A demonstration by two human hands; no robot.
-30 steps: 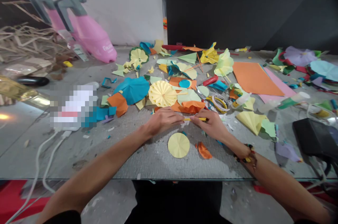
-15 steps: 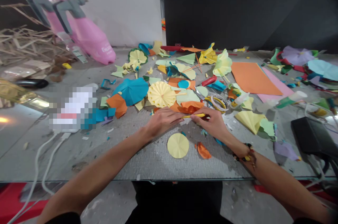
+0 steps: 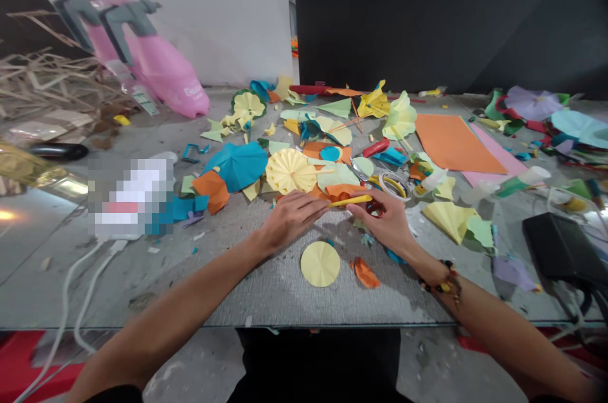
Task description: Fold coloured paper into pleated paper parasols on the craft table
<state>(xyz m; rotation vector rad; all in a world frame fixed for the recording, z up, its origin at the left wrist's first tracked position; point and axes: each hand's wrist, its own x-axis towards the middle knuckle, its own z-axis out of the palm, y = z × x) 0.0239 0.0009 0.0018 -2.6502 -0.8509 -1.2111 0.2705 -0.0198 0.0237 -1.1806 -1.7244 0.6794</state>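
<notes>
A thin rolled yellow paper stick (image 3: pixel 350 201) is held level between both hands just above the grey table (image 3: pixel 266 289). My left hand (image 3: pixel 289 218) pinches its left end with curled fingers. My right hand (image 3: pixel 387 220) grips the right end, fingers closed around it. A flat pale-yellow pleated paper disc (image 3: pixel 320 263) lies on the table just below the hands, with a crumpled orange scrap (image 3: pixel 366 273) to its right. Behind the hands sit a larger yellow pleated rosette (image 3: pixel 291 170) and a blue folded paper shape (image 3: pixel 237 164).
Cut and folded coloured paper covers the table's middle and back. An orange sheet (image 3: pixel 453 142) lies on a pink one at the right. Tape rolls (image 3: pixel 394 185) sit behind my right hand. A black box (image 3: pixel 560 249) is at right, white cables (image 3: pixel 83 292) at left, pink spray bottles (image 3: pixel 156 61) at back left.
The yellow stick has lifted slightly and tilted, its right end now higher. My right hand has turned and shifted a little to the right; my left hand has barely moved.
</notes>
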